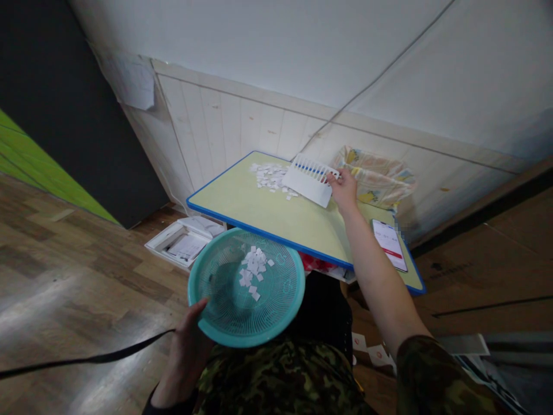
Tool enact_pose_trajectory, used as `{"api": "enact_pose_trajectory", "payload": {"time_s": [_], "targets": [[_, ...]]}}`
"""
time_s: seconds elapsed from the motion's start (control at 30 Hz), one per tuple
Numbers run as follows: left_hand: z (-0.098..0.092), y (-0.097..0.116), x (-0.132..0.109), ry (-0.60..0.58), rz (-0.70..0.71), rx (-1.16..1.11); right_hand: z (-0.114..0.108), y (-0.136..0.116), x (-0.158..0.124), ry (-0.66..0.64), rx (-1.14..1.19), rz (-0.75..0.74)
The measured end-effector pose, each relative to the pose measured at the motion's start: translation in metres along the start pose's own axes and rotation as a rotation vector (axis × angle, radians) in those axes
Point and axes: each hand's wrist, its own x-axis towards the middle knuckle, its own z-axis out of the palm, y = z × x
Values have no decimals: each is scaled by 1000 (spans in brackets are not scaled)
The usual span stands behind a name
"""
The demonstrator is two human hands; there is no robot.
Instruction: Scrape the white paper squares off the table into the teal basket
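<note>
My left hand [192, 328] grips the near left rim of a turquoise plastic basket [276, 314], its thumb over the edge and its other fingers hidden beneath. Small white paper pieces [254, 262] lie inside the basket, which is against the front edge of a small table [233, 190]. Over the table, my right hand [345, 187] is closed on the right end of a flat white plastic board [309, 187] with a row of slots along its upper side. The board's left side is beside a scattered heap of white paper pieces [270, 174].
A phone [390, 245] lies at the table's right end. Behind it, against the wall, stands a patterned cloth-like bin [375, 178]. An open white box [177, 242] is left of the basket. Large cardboard [496, 271] stands at right, and a cable [367, 89] crosses the wall.
</note>
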Motion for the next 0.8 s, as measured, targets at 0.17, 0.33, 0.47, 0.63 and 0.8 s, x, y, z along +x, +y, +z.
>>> {"api": "enact_pose_trajectory", "payload": {"time_s": [0.17,0.33,0.47,0.63,0.8], "targets": [[7,1,-5,72,8,1,15,-10,-12,-44,10,15],[0,1,-1,26,-13,-3,21,-24,-23,-101,-70,4],[-2,1,-1,36,-6,13,18,-24,-23,-118,-66,-8],[-1,1,-2,48,-7,17,12,-13,-13,-86,39,9],[3,-4,-2,75,17,10,2,-6,-7,-90,100,87]]}}
